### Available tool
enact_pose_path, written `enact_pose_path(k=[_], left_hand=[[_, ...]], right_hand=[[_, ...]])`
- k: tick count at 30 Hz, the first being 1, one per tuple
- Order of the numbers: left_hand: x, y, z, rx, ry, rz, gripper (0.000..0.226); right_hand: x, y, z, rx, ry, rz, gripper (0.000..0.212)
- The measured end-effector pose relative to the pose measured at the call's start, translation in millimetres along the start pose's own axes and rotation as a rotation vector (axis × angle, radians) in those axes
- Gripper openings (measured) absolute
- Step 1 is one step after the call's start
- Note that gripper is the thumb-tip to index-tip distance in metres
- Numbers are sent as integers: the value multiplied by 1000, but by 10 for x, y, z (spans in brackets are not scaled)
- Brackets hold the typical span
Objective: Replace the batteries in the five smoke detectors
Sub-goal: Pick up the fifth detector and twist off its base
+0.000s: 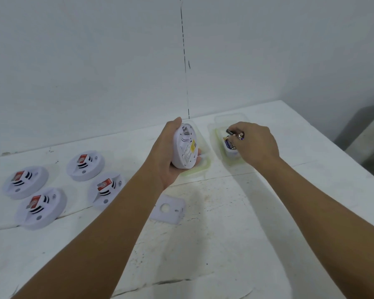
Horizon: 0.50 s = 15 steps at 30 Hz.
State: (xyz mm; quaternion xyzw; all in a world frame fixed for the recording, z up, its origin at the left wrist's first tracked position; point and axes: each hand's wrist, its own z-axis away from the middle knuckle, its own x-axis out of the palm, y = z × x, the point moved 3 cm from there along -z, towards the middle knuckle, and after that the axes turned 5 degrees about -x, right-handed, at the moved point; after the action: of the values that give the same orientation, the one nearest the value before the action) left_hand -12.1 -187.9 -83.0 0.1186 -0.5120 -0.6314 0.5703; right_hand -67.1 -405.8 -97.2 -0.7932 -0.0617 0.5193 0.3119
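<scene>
Four smoke detectors (58, 186) lie in a cluster at the left of the table (225, 244). A cover plate (167, 210) lies before my left hand (168, 156). Two containers sit behind, side by side; the right container (229, 137) holds batteries (230, 144).

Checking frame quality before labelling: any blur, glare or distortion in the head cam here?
Head view: even, soft light, no glare; faint shadows under both forearms on the table. Wide-angle bend shows in the table edges. The detector in the left hand and the batteries pinched by the right hand look slightly soft, labels unreadable.
</scene>
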Motion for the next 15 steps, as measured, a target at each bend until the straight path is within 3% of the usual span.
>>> enact_pose_path(k=[7,15], left_hand=[[-9,-27,-46,21,-16,-16,39],[-15,-4,-5,53,4,3,37]], right_hand=[[-54,104,11,45,-3,-156,35],[-74,37,5,-50,-198,-99,73]])
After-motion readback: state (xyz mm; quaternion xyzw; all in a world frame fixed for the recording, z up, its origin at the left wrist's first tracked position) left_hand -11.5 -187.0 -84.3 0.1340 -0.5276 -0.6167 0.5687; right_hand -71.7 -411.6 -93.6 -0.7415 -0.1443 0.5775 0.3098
